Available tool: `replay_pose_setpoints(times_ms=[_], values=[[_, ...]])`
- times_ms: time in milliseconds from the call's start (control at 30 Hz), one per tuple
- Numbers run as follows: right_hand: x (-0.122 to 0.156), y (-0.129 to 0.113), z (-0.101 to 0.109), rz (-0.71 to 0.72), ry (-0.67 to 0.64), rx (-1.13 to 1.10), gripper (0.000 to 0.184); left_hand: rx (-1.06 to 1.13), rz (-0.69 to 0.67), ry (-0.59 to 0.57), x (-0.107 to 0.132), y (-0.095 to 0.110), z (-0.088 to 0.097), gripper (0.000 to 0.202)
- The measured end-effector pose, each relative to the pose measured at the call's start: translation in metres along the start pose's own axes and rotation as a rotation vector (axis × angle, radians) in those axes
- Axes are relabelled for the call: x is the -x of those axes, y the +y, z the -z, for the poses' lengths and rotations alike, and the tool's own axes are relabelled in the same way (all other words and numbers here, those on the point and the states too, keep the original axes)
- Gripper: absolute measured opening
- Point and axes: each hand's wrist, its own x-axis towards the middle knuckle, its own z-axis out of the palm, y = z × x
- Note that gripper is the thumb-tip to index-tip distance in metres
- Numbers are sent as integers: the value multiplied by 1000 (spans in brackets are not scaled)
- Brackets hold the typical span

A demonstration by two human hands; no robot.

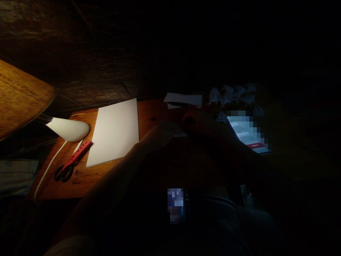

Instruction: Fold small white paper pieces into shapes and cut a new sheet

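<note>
Over the dim wooden table, my left hand (162, 134) reaches in with its fingers closed at a small piece of white paper (180, 135). My right hand (198, 122) is close beside it, fingers curled in; deep shadow hides what they hold. Just behind the hands lie white paper strips (183, 98), with a dark, slim object (178, 104) across them. To the left rests a stack of blank white paper (114, 133). Scissors (64, 173) with black handles lie near the table's left edge, along a red strip with holes (77, 155).
A white-based lamp (70, 128) with a wooden-looking shade (23, 99) lights the left side. Several folded paper pieces (231, 95) are heaped at the back right. A glowing screen (243, 133) stands to the right of my hands. Another lit, blurred screen (176, 206) is below the table edge.
</note>
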Motion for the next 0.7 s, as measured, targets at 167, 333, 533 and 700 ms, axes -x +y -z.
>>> replay_pose_setpoints(times_ms=[167,333,533,700], values=[[3,4,7,171,-94,-53,12,-73,23,-70,1,4,6,40],[6,0,12,145,-88,72,22,-156,65,-88,0,17,9,37],[5,3,14,115,-118,78,12,-44,69,38,3,10,5,38],[4,12,15,169,-111,-42,15,47,-53,110,5,-6,3,33]])
